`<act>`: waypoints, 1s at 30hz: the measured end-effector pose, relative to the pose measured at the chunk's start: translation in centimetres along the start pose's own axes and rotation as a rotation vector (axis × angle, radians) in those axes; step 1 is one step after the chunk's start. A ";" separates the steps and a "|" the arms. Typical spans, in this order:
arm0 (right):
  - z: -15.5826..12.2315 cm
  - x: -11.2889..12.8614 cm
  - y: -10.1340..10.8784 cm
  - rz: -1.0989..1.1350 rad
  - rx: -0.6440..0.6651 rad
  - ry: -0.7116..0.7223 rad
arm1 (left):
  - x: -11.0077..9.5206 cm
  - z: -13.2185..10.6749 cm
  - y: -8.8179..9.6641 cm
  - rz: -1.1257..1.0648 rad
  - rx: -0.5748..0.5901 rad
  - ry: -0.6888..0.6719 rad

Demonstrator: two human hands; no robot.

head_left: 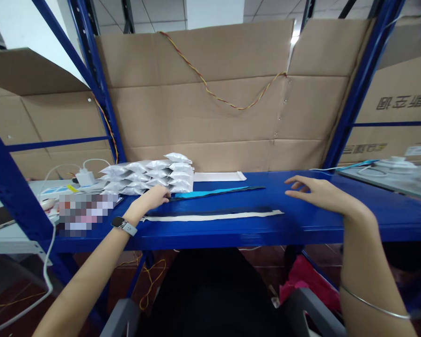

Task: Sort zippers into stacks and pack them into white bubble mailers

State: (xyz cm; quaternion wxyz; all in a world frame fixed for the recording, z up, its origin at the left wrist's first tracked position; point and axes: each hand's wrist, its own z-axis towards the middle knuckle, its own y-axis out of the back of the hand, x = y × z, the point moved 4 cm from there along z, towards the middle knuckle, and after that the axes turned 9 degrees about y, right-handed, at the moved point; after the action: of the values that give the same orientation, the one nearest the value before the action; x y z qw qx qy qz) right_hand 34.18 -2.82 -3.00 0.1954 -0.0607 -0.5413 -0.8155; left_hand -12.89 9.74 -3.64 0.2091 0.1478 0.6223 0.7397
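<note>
My left hand (153, 197) lies on the blue steel shelf (301, 229), its fingertips at the left end of a long black strip with a cyan band (210, 192). I cannot tell whether those fingers grip the strip. Beyond that hand rises a stack of white foil pouches (147, 175). My left wrist crosses just above the end of a white strip edged in black (210, 216). Over the right part of the shelf, my right hand (315, 193) hovers with fingers apart, holding nothing. A flat white envelope (219, 176) lies behind the strips.
Brown cardboard sheets (196, 117) line the back of the blue rack, with a twisted red-and-yellow wire (224, 89) across them. At left stand a white charger (85, 178) and a blurred patch (86, 214). A grey shelf (379, 178) with white items lies at right.
</note>
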 end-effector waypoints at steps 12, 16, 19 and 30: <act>0.5 1.7 -1.0 -0.018 0.068 0.036 | -0.4 0.0 1.8 0.018 -0.083 0.017; 0.7 2.0 -1.2 -0.028 0.090 0.046 | -1.4 1.3 1.5 -0.010 -0.043 -0.038; 0.7 2.2 -1.3 -0.029 0.108 0.050 | -2.2 2.6 0.5 -0.027 -0.016 -0.052; 1.1 4.2 -1.4 -0.042 0.015 0.116 | -3.6 2.5 2.9 -0.179 -0.161 -0.014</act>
State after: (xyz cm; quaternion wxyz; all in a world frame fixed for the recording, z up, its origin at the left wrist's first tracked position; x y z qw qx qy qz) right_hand 29.63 -2.43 -2.49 0.2099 -0.0007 -0.5362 -0.8176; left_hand -8.91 9.66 -0.22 0.2899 0.0794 0.5703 0.7645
